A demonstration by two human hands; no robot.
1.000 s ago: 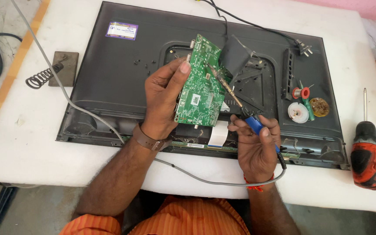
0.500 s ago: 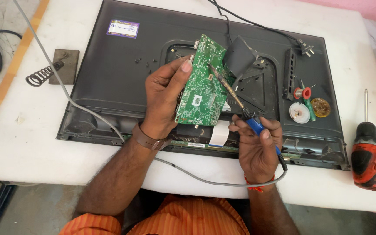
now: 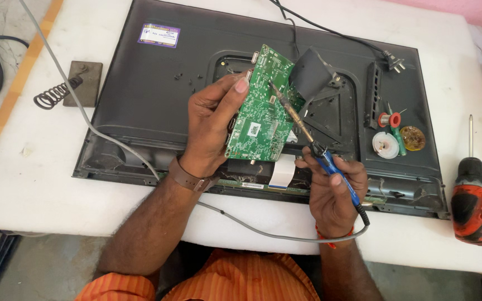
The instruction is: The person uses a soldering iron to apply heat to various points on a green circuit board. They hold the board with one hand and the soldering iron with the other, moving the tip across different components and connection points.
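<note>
On the white bench (image 3: 40, 184), left to right, one coiled iron stand (image 3: 68, 89), one opened television back (image 3: 157, 106), the left hand (image 3: 213, 125) with fingers clamped on one green circuit board (image 3: 260, 108) as before, the right hand (image 3: 333, 192) gripping one soldering iron (image 3: 313, 147), one red drill (image 3: 472, 200).

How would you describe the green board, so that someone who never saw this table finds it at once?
A large black television back lies flat on the white table. Above its middle, the left hand holds the green circuit board tilted up, while the right hand points a blue-handled soldering iron at it. It is the only green, flat rectangle there.
</note>
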